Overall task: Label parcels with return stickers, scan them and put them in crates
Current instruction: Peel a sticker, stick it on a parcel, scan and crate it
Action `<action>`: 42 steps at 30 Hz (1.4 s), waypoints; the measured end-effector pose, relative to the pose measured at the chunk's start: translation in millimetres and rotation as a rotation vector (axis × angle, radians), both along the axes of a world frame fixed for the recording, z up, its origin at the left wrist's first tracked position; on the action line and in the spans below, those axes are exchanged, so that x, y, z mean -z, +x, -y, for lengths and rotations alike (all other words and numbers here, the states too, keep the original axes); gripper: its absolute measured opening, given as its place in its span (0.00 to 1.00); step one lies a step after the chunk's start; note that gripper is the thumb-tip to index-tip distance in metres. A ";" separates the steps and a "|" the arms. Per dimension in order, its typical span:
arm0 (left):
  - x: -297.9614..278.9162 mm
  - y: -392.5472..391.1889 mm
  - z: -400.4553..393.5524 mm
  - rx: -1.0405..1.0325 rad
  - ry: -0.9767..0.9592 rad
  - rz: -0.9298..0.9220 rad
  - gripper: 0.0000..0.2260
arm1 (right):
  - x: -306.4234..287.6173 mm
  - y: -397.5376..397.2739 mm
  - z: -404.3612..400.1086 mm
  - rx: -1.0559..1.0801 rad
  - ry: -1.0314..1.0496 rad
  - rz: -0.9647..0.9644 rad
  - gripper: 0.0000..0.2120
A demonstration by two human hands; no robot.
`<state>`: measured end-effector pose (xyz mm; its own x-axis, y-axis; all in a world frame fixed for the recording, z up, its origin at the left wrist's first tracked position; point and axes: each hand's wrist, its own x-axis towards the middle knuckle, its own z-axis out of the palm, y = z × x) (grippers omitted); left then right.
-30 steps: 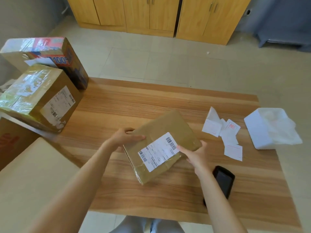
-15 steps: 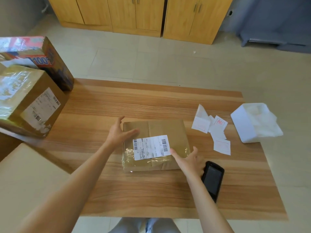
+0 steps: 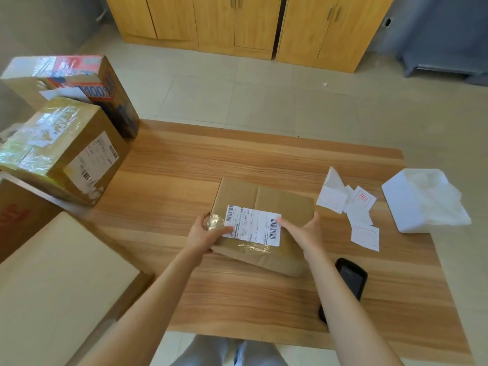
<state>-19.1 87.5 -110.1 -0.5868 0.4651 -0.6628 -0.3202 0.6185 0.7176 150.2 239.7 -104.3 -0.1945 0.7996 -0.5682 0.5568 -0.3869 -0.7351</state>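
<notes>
Compared with half a second ago, the parcel has turned: its near edge then ran square to the table edge, and it now sits skewed, with the near left corner raised off the table and the far right side lower. Your left hand was open above the parcel's left edge; it now grips the near left corner, thumb on top beside the shipping label and fingers curled underneath. Your right hand was flat at the near right corner; it now lies on the parcel's right end, fingers straight and touching the label's right barcode edge, thumb up against the far right corner.

The parcel is at the centre of the table, in front of you. Its long axis runs left to right, tilted so the right end lies nearer to you in the picture. The label faces up, with its long side along the parcel's long axis.

The black scanner lies on the table just beside your right forearm. The loose return stickers lie right of the parcel, near a white bag. Three more boxes stand at the left.
</notes>
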 end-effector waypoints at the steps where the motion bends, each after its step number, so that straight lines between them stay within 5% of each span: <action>1: -2.1 -8.3 -5.6 0.063 -0.002 -0.031 0.35 | 3.2 3.2 10.0 0.072 -0.022 -0.008 0.57; 10: -22.4 -56.9 -74.3 0.604 -0.051 -0.144 0.30 | 19.3 14.4 87.7 0.551 -0.189 -0.125 0.62; 14: -17.1 -54.3 -81.6 0.446 0.049 -0.198 0.35 | 20.2 16.3 86.7 0.558 -0.226 -0.130 0.59; 17: -9.7 -33.5 -66.9 0.190 0.084 -0.250 0.46 | 7.8 23.4 67.2 0.338 -0.047 0.146 0.58; 20: -5.6 2.1 -43.7 0.023 0.065 -0.083 0.55 | 8.0 28.9 36.3 -0.007 0.141 0.296 0.54; 24: 3.1 47.7 -17.7 -0.035 0.105 0.189 0.46 | 7.6 25.7 16.9 -0.291 0.073 0.226 0.50; 37: 4.7 3.0 -33.3 0.091 0.191 0.112 0.43 | 16.1 4.9 23.9 -0.221 -0.040 -0.048 0.49; 42: 10.5 6.2 -34.5 0.098 0.220 0.087 0.39 | 16.7 33.0 36.2 -0.095 0.139 0.011 0.34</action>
<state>-12.9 122.0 -120.6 -0.4767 0.6556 -0.5856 -0.3329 0.4818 0.8105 183.1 203.6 -121.0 -0.2669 0.8489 -0.4561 0.5943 -0.2276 -0.7714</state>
